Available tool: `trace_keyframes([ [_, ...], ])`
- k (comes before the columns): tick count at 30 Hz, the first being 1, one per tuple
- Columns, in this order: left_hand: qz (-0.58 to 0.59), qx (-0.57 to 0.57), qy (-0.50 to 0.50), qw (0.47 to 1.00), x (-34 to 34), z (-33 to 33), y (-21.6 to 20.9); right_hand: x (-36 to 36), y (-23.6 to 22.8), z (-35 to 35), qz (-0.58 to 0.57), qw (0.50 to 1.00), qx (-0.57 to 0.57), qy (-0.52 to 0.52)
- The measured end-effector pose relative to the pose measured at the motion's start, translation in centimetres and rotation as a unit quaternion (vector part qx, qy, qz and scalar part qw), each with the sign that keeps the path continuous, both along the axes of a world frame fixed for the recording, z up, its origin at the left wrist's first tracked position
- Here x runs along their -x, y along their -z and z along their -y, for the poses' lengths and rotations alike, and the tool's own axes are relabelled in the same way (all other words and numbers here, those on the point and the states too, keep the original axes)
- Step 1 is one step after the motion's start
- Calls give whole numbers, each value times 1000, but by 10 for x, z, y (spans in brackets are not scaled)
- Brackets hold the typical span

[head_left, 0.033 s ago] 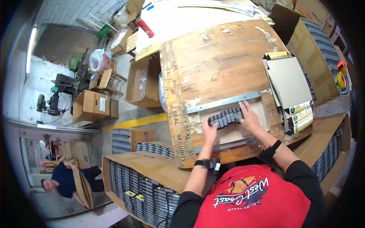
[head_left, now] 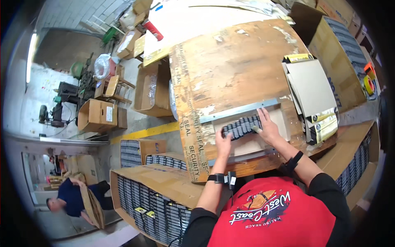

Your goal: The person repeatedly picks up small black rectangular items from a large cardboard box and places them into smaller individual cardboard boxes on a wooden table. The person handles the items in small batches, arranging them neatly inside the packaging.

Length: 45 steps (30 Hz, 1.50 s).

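Row of dark pieces [head_left: 241, 128] just near side of metal strip [head_left: 239, 111], lined up! Left hand [head_left: 223, 144] and right hand [head_left: 268, 130], fingers part-curled, clasping opposite ends. Lining-up looks done; release not yet. Cardboard stack [head_left: 316, 91], right of strip, untouched.

On our desk [head_left: 234, 61] we have a block row [head_left: 241, 128] between left hand [head_left: 223, 141] and right hand [head_left: 267, 129], strip [head_left: 236, 112] beyond, sheet stack [head_left: 311, 87] rightward; packed carton [head_left: 162, 179] off near left.
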<state>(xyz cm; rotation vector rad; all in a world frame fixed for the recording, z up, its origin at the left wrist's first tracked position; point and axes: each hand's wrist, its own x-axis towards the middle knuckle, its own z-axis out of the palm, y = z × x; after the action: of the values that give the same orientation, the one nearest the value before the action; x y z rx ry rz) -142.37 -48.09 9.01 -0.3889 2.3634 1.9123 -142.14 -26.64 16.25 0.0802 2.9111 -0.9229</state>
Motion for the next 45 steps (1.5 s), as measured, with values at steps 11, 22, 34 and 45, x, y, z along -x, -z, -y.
trace_keyframes([
  [11, 67, 33, 165, 983, -7, 21, -57, -17, 18, -28, -63, 979, 185, -54],
  [22, 50, 225, 7, 973, 46, 37, -70, 60, -28, -4, 169, 980, 89, -51],
  [34, -12, 232, 25, 972, 38, 38, -39, 57, 20, -10, 169, 976, 131, -47],
  [45, -70, 299, -40, 951, 17, 34, -83, 36, 31, -21, 51, 981, 186, 4],
])
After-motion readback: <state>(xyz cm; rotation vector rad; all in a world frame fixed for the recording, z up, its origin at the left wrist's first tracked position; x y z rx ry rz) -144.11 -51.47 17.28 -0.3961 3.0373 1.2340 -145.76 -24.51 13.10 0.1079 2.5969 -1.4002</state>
